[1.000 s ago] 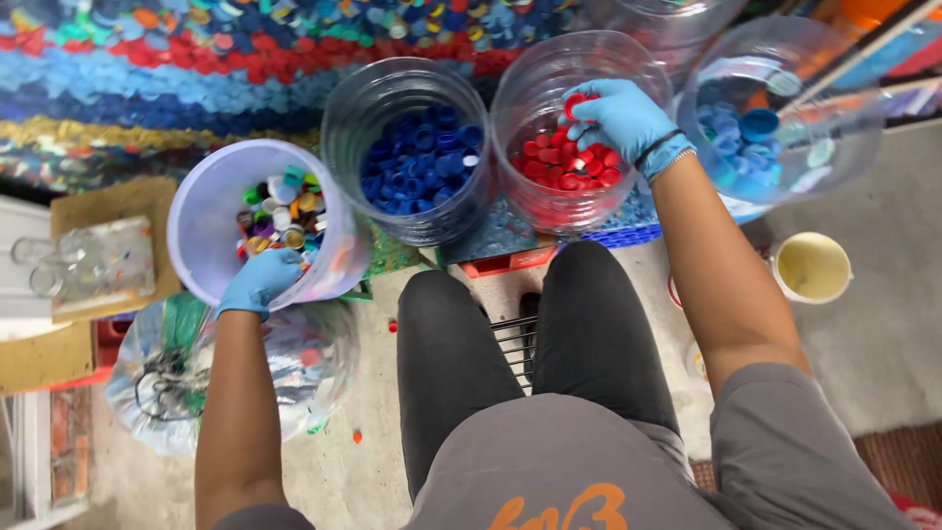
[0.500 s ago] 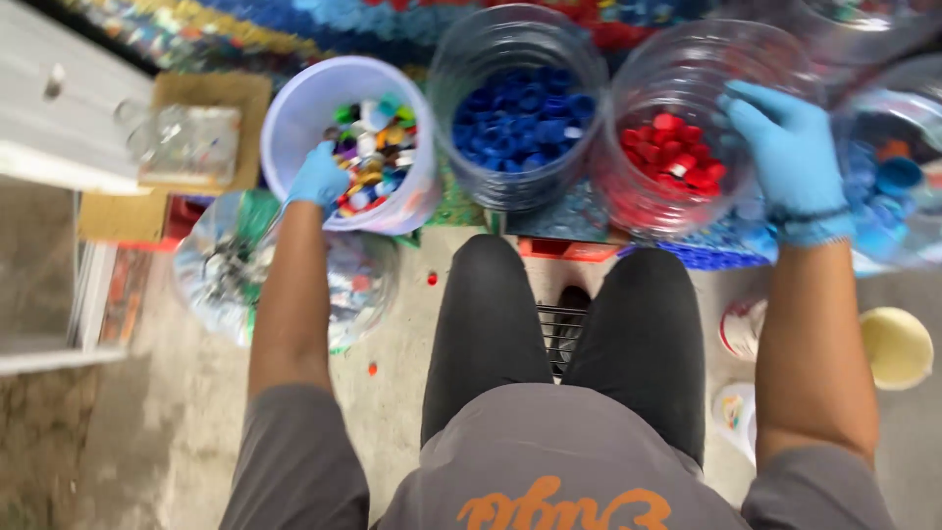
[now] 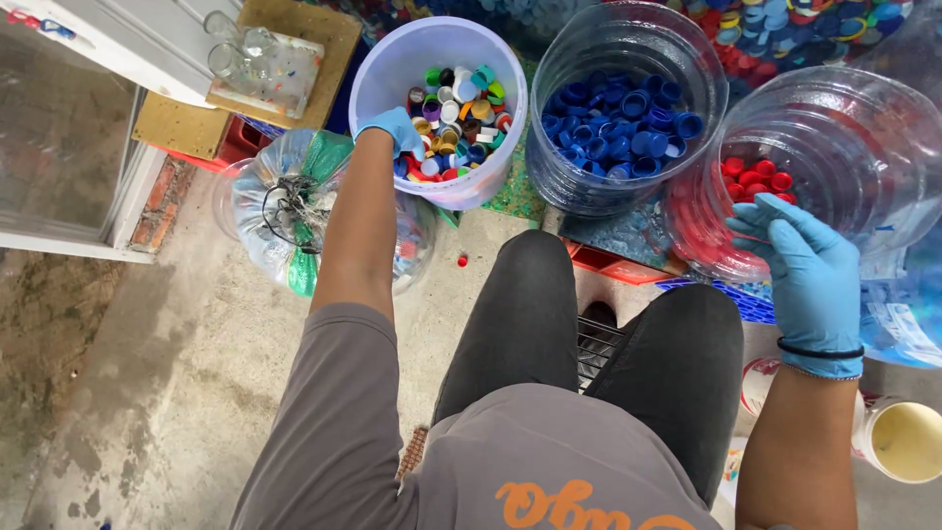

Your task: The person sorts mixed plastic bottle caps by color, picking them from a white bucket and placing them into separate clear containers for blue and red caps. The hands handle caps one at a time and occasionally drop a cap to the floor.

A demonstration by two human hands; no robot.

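Mixed caps (image 3: 456, 113) in white bucket (image 3: 388, 59), far left of centre, many colours piled together. Left hand (image 3: 396, 130), blue glove, dipped over near rim of bucket, fingers curled down into the caps; cannot tell whether any cap is pinched. Right hand (image 3: 807, 265), blue glove too, black band at wrist, resting on near rim of clear tub (image 3: 863, 147) at right, fingers spread loose, nothing visibly held. Red caps (image 3: 756, 177) in that tub, few, just beyond the fingertips. Middle tub (image 3: 628, 191), clear, between bucket and right tub, holding blue caps (image 3: 628, 132), about a third full. All three containers side by side, rims nearly touching. Lone red cap (image 3: 462, 260) on concrete floor (image 3: 177, 393), near bucket base. Tied clear bag (image 3: 285, 206) with green inside, left of the left forearm, on floor. Wooden board (image 3: 285, 29) far left with clear plastic bits on top. Black trousers (image 3: 589, 324) and grey shirt (image 3: 530, 461) at near centre, seated, knees pointing at the tubs. Cream cup (image 3: 908, 442) near right, beside right forearm. Heap of sorted caps (image 3: 805, 20) along far edge, behind tubs.
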